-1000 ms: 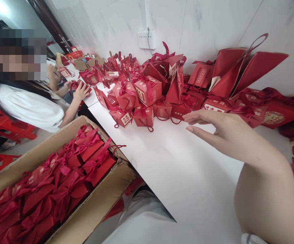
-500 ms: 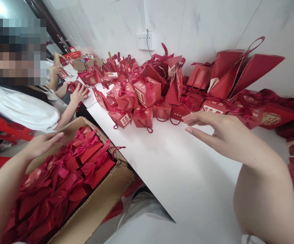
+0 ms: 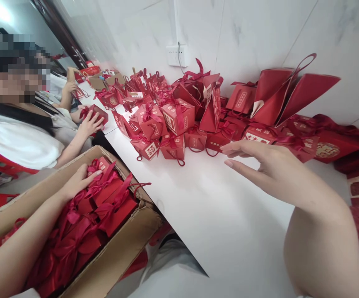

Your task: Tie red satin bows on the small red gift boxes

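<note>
At the far end of an open cardboard carton point(image 3: 120, 252), my left hand point(image 3: 76, 182) lies on the red gift boxes point(image 3: 109, 190) packed inside. Its thumb is stretched out over a ribbon, and some fingertips are hidden against a small box. Glossy red ribbon bows top these boxes. Above the white table point(image 3: 191, 198), my right hand point(image 3: 266, 159) hovers with fingers extended and thumb apart, holding nothing. Just beyond its fingertips sits a small red box with a cord handle point(image 3: 215, 142), part of a long pile.
Red gift boxes point(image 3: 179, 116) crowd the table along the wall. Two large folded red cartons point(image 3: 309, 97) stand upright on the right. A wall socket point(image 3: 177, 56) is behind. On the left, a co-worker's hand point(image 3: 90, 124) holds a red box; red stools point(image 3: 3, 161) stand behind.
My left hand has moved right and down from above the carton's far side onto the boxes inside. The right hand stays almost still. The co-worker's hands have turned the red box slightly.
</note>
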`<action>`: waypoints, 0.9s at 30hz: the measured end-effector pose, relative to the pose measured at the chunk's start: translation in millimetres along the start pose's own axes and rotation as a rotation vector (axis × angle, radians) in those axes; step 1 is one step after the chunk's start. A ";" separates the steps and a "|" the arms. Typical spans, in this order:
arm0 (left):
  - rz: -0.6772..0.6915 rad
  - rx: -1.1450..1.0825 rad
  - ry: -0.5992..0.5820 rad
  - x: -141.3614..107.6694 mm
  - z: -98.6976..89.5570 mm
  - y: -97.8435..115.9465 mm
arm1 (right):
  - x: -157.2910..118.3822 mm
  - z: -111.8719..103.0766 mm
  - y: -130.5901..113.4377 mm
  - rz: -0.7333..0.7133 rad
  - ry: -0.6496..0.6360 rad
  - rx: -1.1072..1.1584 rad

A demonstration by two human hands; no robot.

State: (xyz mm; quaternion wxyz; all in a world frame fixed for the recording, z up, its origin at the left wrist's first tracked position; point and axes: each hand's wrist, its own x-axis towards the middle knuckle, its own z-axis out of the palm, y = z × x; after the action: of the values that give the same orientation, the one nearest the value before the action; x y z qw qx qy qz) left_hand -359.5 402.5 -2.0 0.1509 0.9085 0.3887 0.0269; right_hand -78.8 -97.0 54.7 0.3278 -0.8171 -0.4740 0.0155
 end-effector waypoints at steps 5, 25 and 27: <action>0.002 0.010 -0.036 -3.0 1.3 -3.3 | 2.0 4.3 3.3 -0.018 0.004 -0.026; 0.020 -0.038 -0.005 -5.3 -0.7 -9.6 | 1.5 5.2 0.9 -0.037 0.011 -0.012; 0.010 -0.020 0.040 -4.9 -2.1 -0.9 | -6.7 -2.9 -6.9 -0.048 0.040 -0.003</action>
State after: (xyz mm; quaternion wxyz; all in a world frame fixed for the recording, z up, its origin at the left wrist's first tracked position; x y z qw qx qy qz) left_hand -363.8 400.1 0.0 0.1520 0.9081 0.3870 0.0498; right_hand -86.8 -101.5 58.8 0.3362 -0.8061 -0.4868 -0.0092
